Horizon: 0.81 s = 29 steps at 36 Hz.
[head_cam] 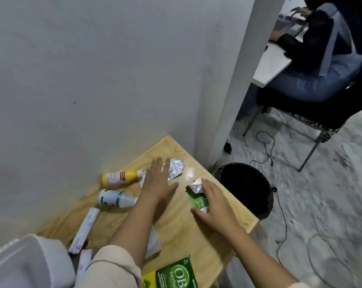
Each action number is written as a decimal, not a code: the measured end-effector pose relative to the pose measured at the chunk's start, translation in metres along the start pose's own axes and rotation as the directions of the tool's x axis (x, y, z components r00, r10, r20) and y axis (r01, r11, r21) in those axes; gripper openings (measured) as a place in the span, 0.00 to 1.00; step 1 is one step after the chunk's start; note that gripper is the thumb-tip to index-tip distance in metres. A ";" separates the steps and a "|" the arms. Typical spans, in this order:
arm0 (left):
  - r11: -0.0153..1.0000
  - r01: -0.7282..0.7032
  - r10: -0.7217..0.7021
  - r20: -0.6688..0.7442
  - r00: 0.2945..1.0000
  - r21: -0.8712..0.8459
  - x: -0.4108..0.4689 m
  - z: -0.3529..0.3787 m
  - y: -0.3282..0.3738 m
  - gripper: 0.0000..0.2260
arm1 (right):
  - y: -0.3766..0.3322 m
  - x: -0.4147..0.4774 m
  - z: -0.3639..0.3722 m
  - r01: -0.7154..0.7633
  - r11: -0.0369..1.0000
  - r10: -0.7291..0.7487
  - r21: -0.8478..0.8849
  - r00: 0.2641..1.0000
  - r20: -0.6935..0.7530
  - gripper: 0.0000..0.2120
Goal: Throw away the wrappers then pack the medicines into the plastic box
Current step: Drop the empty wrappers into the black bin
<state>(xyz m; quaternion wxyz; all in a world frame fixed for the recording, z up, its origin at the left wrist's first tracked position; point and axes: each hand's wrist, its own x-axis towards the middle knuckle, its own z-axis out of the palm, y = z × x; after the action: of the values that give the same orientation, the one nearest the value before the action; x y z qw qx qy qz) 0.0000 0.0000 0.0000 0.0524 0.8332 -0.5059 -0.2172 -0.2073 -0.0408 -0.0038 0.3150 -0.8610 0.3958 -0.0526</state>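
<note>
bottles [119, 178]: 2 | left hand [158, 181] flat on silver wrapper [175, 168] | right hand [214, 201] grasping green wrapper [197, 201]

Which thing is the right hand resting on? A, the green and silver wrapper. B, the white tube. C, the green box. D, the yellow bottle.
A: the right hand lies over the green and silver wrapper near the table's edge by the black bin, while the left hand covers a silver wrapper.

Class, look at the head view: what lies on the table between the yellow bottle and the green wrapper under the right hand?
In the head view, the left hand on a silver foil wrapper lies between the yellow bottle and the green wrapper; beyond it, bare table.
</note>
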 end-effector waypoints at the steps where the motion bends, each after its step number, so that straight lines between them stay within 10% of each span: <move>1: 1.000 0.001 -0.001 0.004 1.000 0.029 0.002 0.000 -0.001 0.39 | 0.001 0.003 0.002 0.018 1.000 -0.018 0.013 0.999 -0.029 0.39; 17: 0.994 -0.108 0.104 -0.183 0.978 -0.015 0.008 0.004 -0.009 0.28 | 0.002 0.023 0.015 0.079 0.988 -0.046 0.130 0.968 -0.245 0.13; 29: 0.963 -0.166 0.119 -0.219 0.968 -0.212 0.010 -0.010 0.015 0.38 | 0.014 0.020 -0.019 0.037 0.942 0.071 0.334 0.949 -0.307 0.15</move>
<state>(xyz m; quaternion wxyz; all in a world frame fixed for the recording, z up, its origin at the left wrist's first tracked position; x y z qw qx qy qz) -0.0046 -0.0167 0.0102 0.2153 0.8007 -0.5282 -0.1828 -0.2094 -0.0711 -0.0001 0.3903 -0.7717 0.4337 -0.2530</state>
